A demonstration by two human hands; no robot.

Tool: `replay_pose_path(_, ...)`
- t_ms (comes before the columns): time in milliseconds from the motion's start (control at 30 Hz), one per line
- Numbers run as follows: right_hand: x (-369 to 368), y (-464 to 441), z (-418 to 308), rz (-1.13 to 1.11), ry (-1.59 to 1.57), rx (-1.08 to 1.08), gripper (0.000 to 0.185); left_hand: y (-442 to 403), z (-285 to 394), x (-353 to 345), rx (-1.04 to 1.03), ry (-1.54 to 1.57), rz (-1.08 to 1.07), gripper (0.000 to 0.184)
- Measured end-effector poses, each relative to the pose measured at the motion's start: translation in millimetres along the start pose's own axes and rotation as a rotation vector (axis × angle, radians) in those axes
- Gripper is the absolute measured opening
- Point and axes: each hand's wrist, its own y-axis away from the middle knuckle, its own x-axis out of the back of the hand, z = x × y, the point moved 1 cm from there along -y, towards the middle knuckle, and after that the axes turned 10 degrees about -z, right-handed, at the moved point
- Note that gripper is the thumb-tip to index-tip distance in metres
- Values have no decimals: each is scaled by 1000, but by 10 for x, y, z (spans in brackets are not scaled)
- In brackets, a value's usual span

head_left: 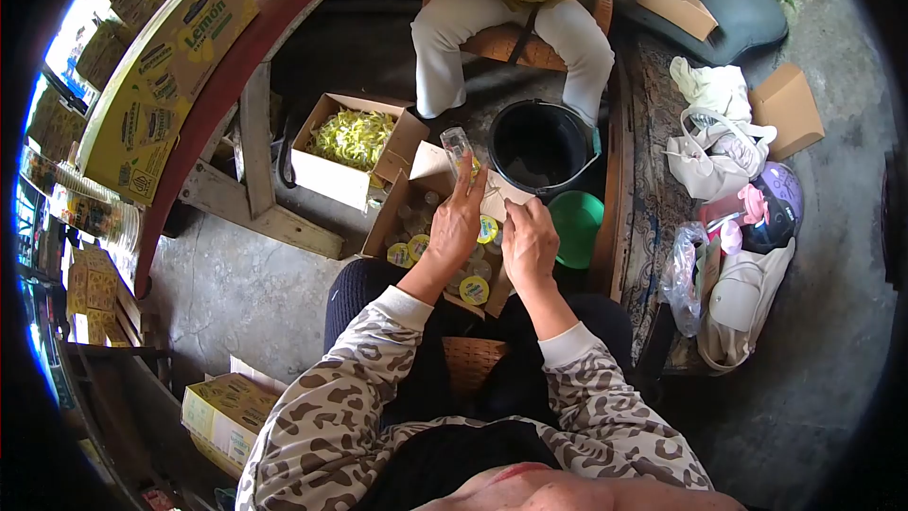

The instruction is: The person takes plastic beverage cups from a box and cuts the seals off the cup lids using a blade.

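My left hand [456, 222] is closed around a clear plastic cup [456, 144], held up with its end past my fingers. Close on its right, my right hand [530, 238] has its fingers pinched together; what they hold, if anything, is too small to make out. Both hands are above an open cardboard box [378, 227] between my knees. Inside it lie several clear cups with round yellow labels [474, 290]. A pale cardboard flap [501, 197] of the box shows between and behind my hands.
Ahead is a box of yellow-green strips [352, 137], with a black bucket [539, 147] and green basin [576, 229] to its right. Another person [515, 19] sits opposite, holding a cup. Bags [714, 161] and a helmet [777, 203] lie right; a red-edged table [203, 109] stands left.
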Motion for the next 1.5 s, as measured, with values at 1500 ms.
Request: replay_pose_path(1500, -35, -84, 370, -3, -287, -332, 9, -27, -200, -169, 158, 505, 171, 29)
